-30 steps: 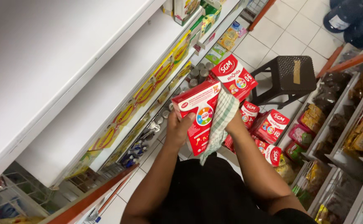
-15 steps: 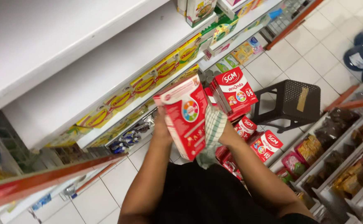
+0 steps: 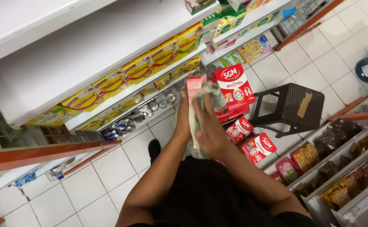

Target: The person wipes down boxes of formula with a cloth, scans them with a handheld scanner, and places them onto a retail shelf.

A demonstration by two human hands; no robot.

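Red carton (image 3: 193, 86), seen edge-on, is upright between both hands in front of the chest. The left hand (image 3: 183, 115) has its fingers wrapped round the far side; the right hand (image 3: 211, 126) presses a checked cloth (image 3: 209, 90) flat against the near face. By the look of it, wiping is midway: more red cartons (image 3: 234, 86) wait stacked just beyond, above a black stool (image 3: 295, 107). White shelves (image 3: 83, 59) with yellow boxes (image 3: 139, 69) run along the left, snack racks (image 3: 339, 155) along the right, over a white tiled floor (image 3: 87, 185).
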